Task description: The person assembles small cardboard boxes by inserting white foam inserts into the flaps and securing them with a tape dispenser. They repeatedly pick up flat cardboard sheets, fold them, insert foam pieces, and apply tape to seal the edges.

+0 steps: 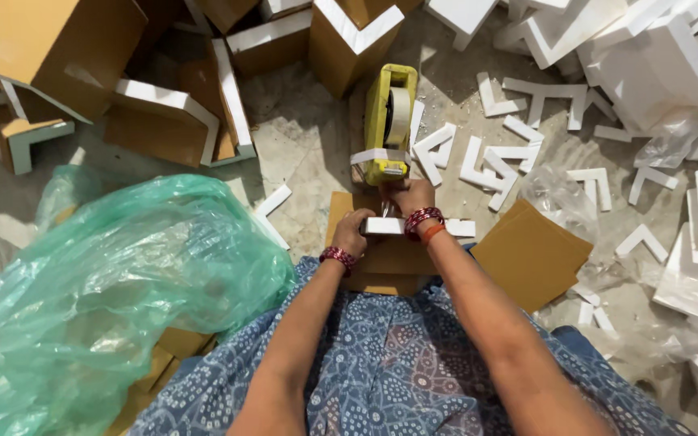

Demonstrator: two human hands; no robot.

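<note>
Tape dispenser [388,121] as landmark, yellow, standing on the stone floor [300,145]; its long axis runs away from me, its roll [398,113] set on edge, its cutter end toward me with a loose strip of tape across it. My right hand [410,196], just on the near side of the dispenser, is closed around its lower end; what the fingers pinch there I cannot tell. My left hand [352,232], nearer still and to the left, grips the white foam piece [389,227]; that piece lies crosswise, long axis left to right, at right angles to the dispenser, over a brown cardboard sheet [381,254]. For a clean wrap, I judge the foam should stay square to the tape's run and the tape taut. Left of the dispenser, a green plastic bag [107,282]; right of it, scattered white foam corners [519,153]; beyond it, cardboard boxes [58,48].
</note>
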